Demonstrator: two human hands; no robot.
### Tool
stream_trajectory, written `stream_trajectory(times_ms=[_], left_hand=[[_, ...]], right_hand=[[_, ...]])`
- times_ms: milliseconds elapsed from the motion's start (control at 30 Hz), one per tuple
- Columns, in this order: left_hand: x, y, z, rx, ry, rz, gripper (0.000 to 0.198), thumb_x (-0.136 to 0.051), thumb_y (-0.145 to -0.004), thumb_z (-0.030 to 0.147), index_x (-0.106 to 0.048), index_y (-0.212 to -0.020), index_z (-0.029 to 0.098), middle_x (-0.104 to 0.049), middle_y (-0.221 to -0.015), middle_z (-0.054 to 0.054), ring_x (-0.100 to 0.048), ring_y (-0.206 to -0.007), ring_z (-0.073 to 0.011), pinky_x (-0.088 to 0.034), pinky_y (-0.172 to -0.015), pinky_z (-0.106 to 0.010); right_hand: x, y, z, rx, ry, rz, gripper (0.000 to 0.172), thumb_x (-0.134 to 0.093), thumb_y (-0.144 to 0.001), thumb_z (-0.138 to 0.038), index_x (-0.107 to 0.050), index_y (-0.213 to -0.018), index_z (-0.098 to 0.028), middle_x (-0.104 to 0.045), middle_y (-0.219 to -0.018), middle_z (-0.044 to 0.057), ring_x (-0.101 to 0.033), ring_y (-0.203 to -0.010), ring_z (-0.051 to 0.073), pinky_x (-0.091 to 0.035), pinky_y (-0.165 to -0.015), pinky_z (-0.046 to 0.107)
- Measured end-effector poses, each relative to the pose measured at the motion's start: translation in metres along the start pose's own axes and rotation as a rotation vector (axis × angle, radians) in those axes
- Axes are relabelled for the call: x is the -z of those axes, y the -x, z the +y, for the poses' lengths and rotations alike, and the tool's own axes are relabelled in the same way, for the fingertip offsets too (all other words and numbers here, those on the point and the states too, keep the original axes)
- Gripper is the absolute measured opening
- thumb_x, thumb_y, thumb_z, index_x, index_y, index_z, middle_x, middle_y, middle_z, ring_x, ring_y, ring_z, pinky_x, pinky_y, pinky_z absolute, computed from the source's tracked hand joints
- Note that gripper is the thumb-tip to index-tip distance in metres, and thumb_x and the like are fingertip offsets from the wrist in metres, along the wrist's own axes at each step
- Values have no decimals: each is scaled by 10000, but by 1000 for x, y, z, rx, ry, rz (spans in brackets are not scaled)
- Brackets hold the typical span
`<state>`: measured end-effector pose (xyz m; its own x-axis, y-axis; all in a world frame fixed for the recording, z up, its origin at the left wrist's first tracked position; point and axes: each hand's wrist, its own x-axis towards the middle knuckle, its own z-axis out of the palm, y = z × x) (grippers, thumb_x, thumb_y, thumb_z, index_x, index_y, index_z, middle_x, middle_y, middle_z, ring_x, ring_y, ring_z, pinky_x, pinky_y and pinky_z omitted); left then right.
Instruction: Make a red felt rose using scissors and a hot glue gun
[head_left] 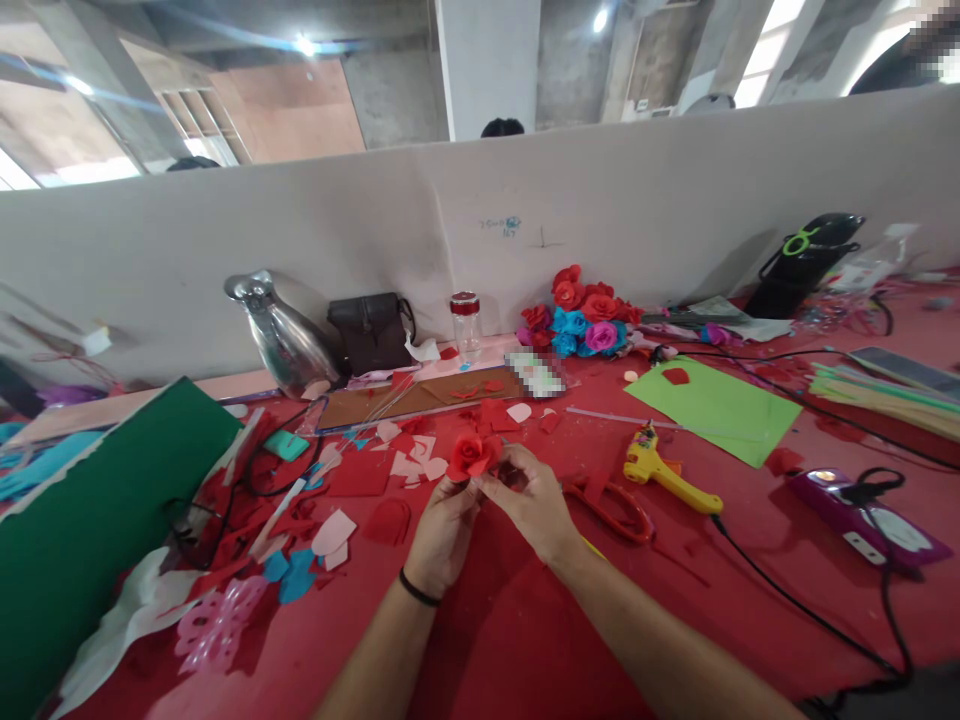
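Observation:
A red paper rose (471,455) is held up over the middle of the table, between my two hands. From below, my left hand (444,535) is closed round the base of the flower. My right hand (529,495) pinches the rose's right side at a petal; its fingertips are partly hidden. Just right of that hand lie red-handled scissors (634,515), partly covered by a red paper strip. Farther right rests a yellow glue gun (667,475) with a black cord. Cut red petals (386,522) and pink petals (334,532) lie left of my hands.
Red, blue and pink paper flowers (589,315) are heaped by the white partition (337,220). Nearby stand a glass jar (466,325), a dark bag (371,330) and a metal jug (289,335). A green board (112,540) leans at left. A purple power strip (870,520) sits right.

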<state>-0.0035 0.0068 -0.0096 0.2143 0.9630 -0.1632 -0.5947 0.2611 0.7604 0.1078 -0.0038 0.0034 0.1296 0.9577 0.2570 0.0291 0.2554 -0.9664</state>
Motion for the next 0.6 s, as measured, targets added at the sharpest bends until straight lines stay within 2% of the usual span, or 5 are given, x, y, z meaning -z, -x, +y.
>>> stream_trajectory(times_ms=[167,300,433,600], left_hand=[[2,0,-3,-23,-39,5,172,-763,-523,144,-695,-676,180,-698,-699,-10,-621,-724,-153,-456,-730,-265],[5,-1,0,-70,-156,0,162,-739,-548,141,-714,-703,179,-704,-718,-21,-620,-775,-181,-445,-760,-291],[7,0,19,-205,-280,40,215,-735,-587,172,-725,-799,203,-710,-823,-21,-611,-828,-180,-435,-776,-278],[8,7,42,-287,-277,59,198,-674,-703,348,-721,-816,192,-685,-838,-45,-591,-811,-165,-424,-766,-263]], right_hand=[[1,2,-1,63,106,16,44,-662,-717,-245,-670,-734,-205,-555,-734,-2,-507,-683,139,-406,-598,240],[2,5,0,160,163,24,72,-637,-757,-229,-683,-810,-213,-591,-840,26,-549,-809,168,-446,-731,277],[3,5,2,264,204,25,139,-630,-792,-243,-675,-924,-239,-640,-929,45,-559,-905,199,-440,-829,333],[5,3,6,377,275,-19,109,-622,-808,-205,-670,-899,-243,-667,-870,39,-554,-844,198,-447,-778,333]])
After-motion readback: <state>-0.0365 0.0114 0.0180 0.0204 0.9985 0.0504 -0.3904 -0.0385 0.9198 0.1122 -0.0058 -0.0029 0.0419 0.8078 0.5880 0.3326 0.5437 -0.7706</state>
